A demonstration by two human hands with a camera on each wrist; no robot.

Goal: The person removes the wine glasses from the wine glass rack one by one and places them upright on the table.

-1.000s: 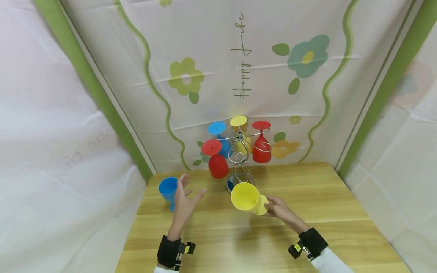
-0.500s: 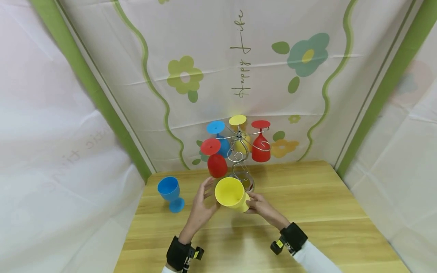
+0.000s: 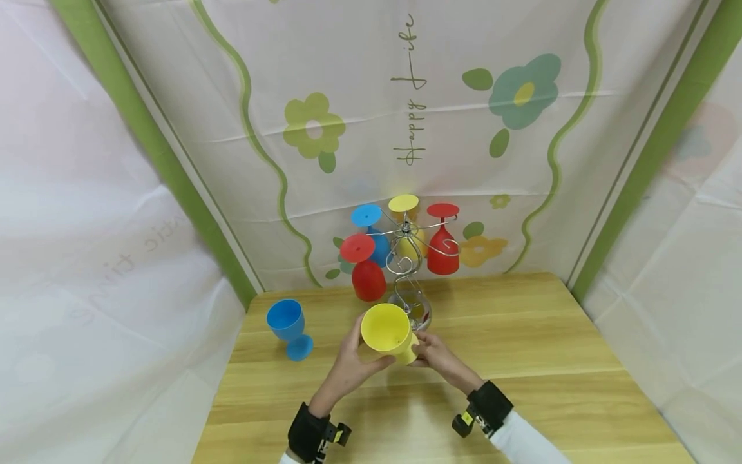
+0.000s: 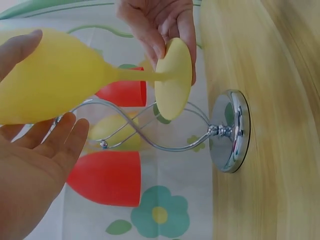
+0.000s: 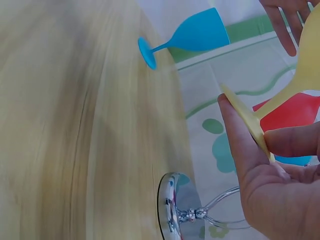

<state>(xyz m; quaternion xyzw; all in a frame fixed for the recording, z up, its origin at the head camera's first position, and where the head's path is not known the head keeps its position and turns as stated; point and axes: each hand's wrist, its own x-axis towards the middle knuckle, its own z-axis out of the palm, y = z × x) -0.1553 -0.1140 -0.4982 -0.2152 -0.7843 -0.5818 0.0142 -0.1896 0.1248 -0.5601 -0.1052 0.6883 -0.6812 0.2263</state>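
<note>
A yellow plastic goblet (image 3: 385,330) is held up off the table with its mouth tipped toward the head camera. My right hand (image 3: 442,358) pinches its round foot between thumb and fingers, seen closely in the right wrist view. Around the bowl curves my left hand (image 3: 348,368), thumb on one side and fingers on the other. Just behind the goblet stands a silver wire goblet rack (image 3: 406,229). Upside down on it hang a red goblet (image 3: 368,281), a blue goblet (image 3: 366,215), another yellow goblet (image 3: 403,203) and a second red goblet (image 3: 443,261).
On the left of the wooden table (image 3: 556,361) a blue goblet (image 3: 286,321) stands upright. The rack's round chrome base (image 4: 235,132) rests near the back edge. A flower-printed cloth (image 3: 348,84) rises behind, with pale cloth sides.
My right hand has brought the yellow goblet leftward, in front of the rack. My left hand has left the area by the blue goblet, moved right and closed around the yellow bowl.
</note>
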